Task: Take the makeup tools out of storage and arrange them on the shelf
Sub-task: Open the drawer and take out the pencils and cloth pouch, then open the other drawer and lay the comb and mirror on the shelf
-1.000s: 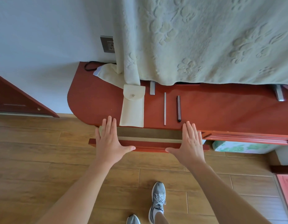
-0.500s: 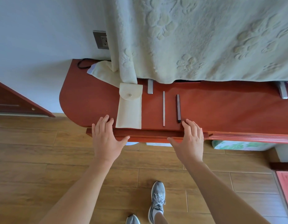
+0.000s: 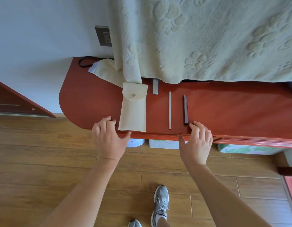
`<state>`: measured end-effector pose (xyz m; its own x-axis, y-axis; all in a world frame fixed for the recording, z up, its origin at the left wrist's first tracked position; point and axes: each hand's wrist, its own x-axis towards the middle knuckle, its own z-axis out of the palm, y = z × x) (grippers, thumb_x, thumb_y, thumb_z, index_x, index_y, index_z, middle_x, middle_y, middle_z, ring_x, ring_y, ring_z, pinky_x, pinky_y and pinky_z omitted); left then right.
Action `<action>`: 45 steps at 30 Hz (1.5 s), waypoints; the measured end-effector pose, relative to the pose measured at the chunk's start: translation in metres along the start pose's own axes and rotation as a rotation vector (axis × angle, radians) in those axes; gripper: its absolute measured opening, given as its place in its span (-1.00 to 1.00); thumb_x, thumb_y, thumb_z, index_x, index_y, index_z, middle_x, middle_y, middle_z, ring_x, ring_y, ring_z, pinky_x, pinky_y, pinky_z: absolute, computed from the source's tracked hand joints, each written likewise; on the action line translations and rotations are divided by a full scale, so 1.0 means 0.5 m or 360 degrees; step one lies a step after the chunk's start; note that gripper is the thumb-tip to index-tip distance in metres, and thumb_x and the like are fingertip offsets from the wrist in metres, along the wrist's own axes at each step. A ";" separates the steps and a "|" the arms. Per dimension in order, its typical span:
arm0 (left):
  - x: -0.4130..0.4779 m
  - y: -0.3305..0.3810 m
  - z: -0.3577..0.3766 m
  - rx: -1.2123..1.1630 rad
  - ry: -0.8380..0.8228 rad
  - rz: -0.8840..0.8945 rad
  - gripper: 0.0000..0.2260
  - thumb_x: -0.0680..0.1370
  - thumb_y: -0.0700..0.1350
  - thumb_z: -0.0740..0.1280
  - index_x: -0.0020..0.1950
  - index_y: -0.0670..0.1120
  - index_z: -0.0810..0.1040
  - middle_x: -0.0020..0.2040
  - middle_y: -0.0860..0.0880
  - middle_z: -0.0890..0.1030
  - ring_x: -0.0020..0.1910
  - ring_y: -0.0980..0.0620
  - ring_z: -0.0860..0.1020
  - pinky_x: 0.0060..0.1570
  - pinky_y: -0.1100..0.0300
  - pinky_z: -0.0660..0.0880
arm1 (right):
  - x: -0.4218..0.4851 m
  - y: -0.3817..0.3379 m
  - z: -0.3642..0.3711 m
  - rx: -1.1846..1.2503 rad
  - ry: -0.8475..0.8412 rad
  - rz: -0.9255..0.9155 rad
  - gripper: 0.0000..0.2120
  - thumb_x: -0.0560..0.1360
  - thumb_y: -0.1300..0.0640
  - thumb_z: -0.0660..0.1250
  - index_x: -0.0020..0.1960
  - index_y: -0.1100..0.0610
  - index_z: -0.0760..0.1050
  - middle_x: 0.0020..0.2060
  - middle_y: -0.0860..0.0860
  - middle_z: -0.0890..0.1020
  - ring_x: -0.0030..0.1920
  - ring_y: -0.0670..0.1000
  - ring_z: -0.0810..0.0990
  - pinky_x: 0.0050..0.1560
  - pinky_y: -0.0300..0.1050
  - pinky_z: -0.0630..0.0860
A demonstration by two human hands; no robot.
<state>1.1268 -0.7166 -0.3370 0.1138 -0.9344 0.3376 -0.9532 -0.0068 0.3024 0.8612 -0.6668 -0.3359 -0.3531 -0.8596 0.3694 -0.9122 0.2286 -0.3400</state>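
1. While both hands sit at the near edge of the red shelf (image 3: pixel 86 99), neither holds anything. The left hand (image 3: pixel 109 140) has its fingers loosely bent, tips on the shelf top just left of the cream pouch (image 3: pixel 133 112), and its thumb lies out along the front edge.
2. The right hand (image 3: pixel 196 145) also rests bent fingers on the top, fingertips just beside the near end of the dark pencil (image 3: pixel 185 110), thumb spread leftward along the edge.
3. The cream pouch lies flat with its buttoned flap at the far end and its near end at the shelf's edge.
4. To its right, a thin pale stick (image 3: pixel 169 110) and the dark pencil lie parallel and apart, running near to far.
5. A short grey metal bar (image 3: pixel 155 88) lies farther back, partly under the pale blanket (image 3: pixel 207 38) hanging over the shelf's far side.
6. At far left are a wall socket (image 3: pixel 104 36) and a black cable (image 3: pixel 83 61). A grey shoe (image 3: pixel 160 205) stands on the wooden floor (image 3: pixel 43 153) below.
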 end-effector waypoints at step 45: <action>0.015 0.113 -0.454 -0.0195 -0.0595 0.0434 -0.39 0.59 0.15 0.27 0.53 -0.12 0.23 0.57 -0.13 0.21 0.56 -0.12 0.13 0.51 -0.15 0.06 | -0.034 -0.167 -0.443 0.0085 -0.0718 -0.0005 -0.31 0.53 -0.26 0.24 0.53 0.06 0.19 0.52 -0.02 0.23 0.53 0.03 0.12 0.51 0.05 0.16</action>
<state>1.1373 -0.6429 -0.1152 -0.2659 -0.9605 0.0821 -0.8917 0.2774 0.3576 0.8973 -0.5701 -0.1223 -0.2133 -0.9762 -0.0394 -0.8970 0.2116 -0.3881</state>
